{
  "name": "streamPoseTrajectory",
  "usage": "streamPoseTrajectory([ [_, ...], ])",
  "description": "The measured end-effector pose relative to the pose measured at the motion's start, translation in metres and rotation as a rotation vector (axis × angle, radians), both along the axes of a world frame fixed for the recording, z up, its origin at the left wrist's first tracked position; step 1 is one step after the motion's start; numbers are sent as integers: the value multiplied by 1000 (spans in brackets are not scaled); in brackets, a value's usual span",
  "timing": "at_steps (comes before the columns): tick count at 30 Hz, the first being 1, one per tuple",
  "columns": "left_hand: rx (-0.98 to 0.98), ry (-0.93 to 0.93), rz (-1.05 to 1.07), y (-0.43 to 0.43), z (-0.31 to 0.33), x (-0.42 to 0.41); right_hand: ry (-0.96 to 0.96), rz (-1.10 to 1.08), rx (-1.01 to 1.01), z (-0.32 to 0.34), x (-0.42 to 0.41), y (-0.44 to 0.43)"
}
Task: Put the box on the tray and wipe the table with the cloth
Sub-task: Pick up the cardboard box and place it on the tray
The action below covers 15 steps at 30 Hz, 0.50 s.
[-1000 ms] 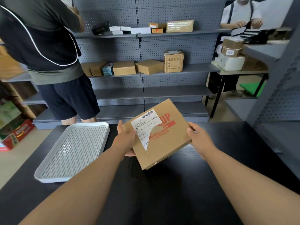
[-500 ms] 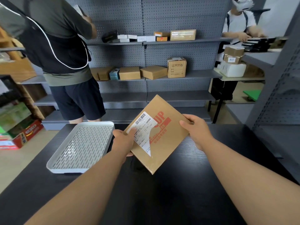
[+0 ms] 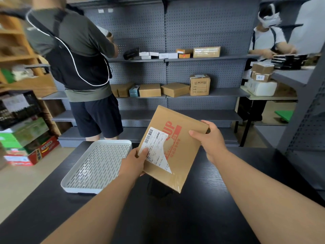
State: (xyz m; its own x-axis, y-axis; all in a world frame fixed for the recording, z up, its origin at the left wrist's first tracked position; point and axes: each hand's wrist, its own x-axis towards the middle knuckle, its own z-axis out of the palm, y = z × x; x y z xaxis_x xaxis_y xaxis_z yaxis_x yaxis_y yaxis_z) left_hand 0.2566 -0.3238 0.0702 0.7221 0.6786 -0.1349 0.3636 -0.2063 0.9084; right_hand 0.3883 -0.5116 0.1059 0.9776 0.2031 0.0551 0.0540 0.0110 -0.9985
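Note:
A flat brown cardboard box (image 3: 177,155) with red print and a torn white shipping label is held tilted above the black table (image 3: 175,217). My left hand (image 3: 134,162) grips its left edge with the thumb on the label. My right hand (image 3: 210,140) grips its right corner. To the left of the box, a white tray (image 3: 98,166) with a slotted grey insert lies on the table, nothing in it. A dark shape lies on the table under the box, mostly hidden. No cloth can be made out.
A person in dark shorts (image 3: 79,73) stands close beyond the tray, facing grey shelves (image 3: 175,95) that hold cardboard boxes. Another person (image 3: 269,43) stands at the back right by a table of parcels. Cartons (image 3: 26,143) are stacked on the floor at the left.
Both hands have raised the box and tilted it more upright. The view has lifted, so the tray sits nearer the box's left edge.

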Motion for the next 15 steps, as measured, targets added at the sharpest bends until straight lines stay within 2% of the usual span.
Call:
streamPoseTrajectory([
  [5, 7, -25, -25, -6, 6, -4, 56, -15, 69, -1, 0, 9],
  [10, 12, -31, -31, -7, 15, -6, 72, -123, 19, -1, -7, 21],
  [15, 11, -23, -35, -3, 17, -8, 134, -22, 85, -7, -13, 27],
])
